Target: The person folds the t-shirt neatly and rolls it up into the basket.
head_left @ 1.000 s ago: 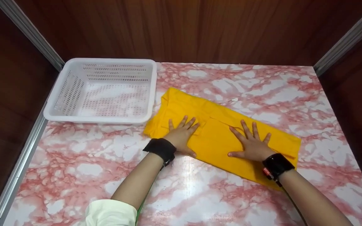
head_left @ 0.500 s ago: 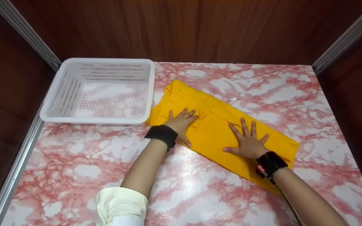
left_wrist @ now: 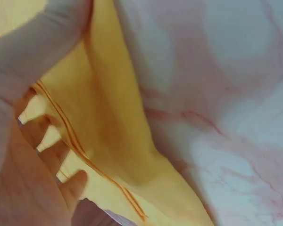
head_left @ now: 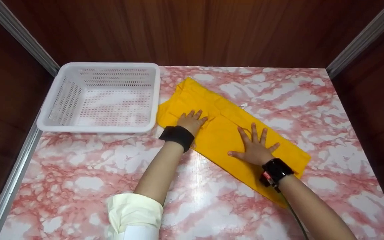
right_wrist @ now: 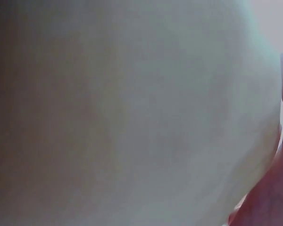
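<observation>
A folded yellow garment [head_left: 222, 143] lies slantwise on the table, its far-left end close beside the basket. My left hand [head_left: 191, 125] rests on its left part, fingers spread over the cloth. The left wrist view shows that hand's fingers [left_wrist: 52, 155] over the fabric, near a double line of orange stitching, with the thumb close to the garment's edge. Further right, my right hand [head_left: 255, 150] presses on the cloth with straight, spread fingers. A blurred pale surface fills most of the right wrist view, with part of the right hand [right_wrist: 269, 197] at its edge.
A white plastic basket [head_left: 98, 129] with slotted walls stands at the back left, nothing in it. The table [head_left: 88, 183] has a red and white marbled top. Brown wood-look panels [head_left: 192, 33] rise behind and at both sides, with metal strips at the corners.
The garment's left end has slid away from me, so it lies at a steeper slant. My left hand has moved forward with it; the right hand has shifted slightly left. Both stay spread.
</observation>
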{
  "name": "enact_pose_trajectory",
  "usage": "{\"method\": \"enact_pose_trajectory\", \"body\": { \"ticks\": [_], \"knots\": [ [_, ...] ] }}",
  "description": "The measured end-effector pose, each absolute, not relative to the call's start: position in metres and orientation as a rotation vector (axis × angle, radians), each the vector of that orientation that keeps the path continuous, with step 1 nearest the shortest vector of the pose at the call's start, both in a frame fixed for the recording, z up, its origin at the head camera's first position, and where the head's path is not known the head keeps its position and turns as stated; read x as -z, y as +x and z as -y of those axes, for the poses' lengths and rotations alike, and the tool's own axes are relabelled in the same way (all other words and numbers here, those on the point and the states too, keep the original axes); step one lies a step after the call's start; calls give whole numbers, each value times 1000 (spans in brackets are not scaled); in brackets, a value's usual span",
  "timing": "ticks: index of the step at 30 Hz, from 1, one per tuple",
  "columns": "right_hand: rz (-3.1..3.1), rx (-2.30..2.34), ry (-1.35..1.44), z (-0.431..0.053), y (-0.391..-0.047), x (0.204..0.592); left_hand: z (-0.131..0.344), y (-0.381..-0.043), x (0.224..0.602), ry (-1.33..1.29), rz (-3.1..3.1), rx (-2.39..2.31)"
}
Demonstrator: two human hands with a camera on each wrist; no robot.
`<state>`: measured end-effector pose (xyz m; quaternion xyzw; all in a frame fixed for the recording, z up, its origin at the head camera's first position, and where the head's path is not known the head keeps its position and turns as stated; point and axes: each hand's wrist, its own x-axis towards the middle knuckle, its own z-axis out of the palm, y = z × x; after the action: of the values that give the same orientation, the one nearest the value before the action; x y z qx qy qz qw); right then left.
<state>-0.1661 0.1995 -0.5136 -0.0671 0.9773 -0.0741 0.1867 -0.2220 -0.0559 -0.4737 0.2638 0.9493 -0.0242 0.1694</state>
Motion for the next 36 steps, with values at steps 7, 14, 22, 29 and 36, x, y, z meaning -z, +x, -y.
{"method": "enact_pose_trajectory", "body": {
  "ticks": [7,14,22,29,36],
  "knots": [
    [-2723,335,-209,-202,-172,506,34,-176,479,561,-2933,76],
    [-2814,391,-481,-190,-192,484,-20,-108,494,711,-2973,69],
    [-2745,144,-895,-145,-213,476,-91,-51,502,1055,-2776,-30],
    [-2544,-38,-799,-138,-213,499,-119,-25,517,1225,-2623,17],
    [-2576,-34,-774,-138,-215,516,-124,-24,523,1219,-2576,-1]
  ]
}}
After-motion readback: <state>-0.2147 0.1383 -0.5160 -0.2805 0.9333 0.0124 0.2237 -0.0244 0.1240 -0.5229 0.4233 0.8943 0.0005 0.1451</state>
